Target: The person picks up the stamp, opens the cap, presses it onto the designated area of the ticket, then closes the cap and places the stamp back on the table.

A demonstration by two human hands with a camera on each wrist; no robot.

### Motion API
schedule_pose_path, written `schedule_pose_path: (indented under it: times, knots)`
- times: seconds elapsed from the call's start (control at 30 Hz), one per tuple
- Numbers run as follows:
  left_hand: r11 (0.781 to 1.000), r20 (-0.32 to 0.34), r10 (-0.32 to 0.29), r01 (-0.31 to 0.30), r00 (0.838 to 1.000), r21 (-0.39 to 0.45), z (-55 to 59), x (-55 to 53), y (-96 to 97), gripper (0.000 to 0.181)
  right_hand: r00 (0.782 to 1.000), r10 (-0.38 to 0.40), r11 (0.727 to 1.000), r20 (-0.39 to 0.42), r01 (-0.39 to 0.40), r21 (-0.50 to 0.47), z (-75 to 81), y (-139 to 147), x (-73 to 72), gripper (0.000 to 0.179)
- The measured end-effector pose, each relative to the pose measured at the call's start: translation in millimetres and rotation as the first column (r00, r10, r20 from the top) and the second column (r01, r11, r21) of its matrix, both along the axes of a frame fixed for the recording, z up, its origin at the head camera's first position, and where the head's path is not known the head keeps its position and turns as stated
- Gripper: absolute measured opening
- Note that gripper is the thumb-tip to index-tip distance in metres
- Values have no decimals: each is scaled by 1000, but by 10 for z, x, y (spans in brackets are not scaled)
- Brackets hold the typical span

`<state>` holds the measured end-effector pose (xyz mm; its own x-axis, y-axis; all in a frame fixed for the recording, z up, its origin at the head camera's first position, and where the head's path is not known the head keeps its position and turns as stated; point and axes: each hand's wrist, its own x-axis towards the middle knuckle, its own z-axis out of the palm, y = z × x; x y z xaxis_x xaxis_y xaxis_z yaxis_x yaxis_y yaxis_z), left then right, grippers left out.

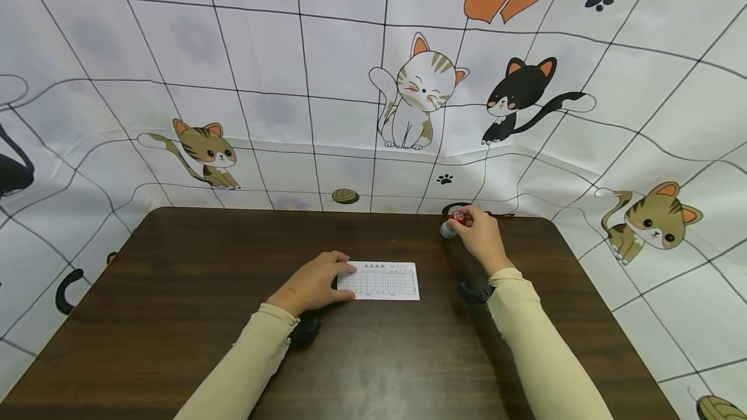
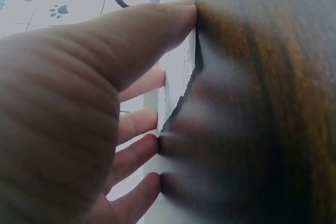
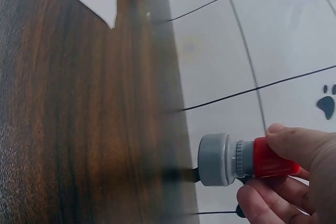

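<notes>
though printed, slip (image 1: 388,282) partly under left hand (image 1: 315,282)

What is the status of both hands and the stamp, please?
Right hand gripping stamp by red end. Left hand touching paper at left end. No obstruction seen between stamp and paper.

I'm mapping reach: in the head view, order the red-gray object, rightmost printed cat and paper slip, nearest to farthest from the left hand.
1. Paper slip, overlapped by left hand.
2. Red-gray object, in right hand.
3. Printed cat, far right.
</notes>
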<state>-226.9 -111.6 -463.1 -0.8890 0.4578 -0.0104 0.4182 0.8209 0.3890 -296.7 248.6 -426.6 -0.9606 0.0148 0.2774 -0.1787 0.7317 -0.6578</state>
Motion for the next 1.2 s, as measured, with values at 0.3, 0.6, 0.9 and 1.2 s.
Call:
schedule_pose_path:
  times: [0.3, 0.6, 0.9, 1.2]
  knots:
    - [1000, -29, -20, 20, 999, 13, -8, -8, -36, 62, 998, -29, 996, -49, 25, -86, 65, -45, 139, 31]
    - [1000, -24, -17, 18, 1000, 12, -7, 1, -36, 63, 995, 29, 973, -92, -49, -224, 75, -187, 304, 31]
    - [1000, -21, -14, 14, 1000, 10, -3, -15, -7, 63, 990, 86, 968, -112, -109, -224, 53, -221, 421, 30]
    - [1000, -7, -8, 8, 1000, 0, 10, 4, 9, 61, 983, 145, 950, -109, -170, -262, 32, -293, 496, 28]
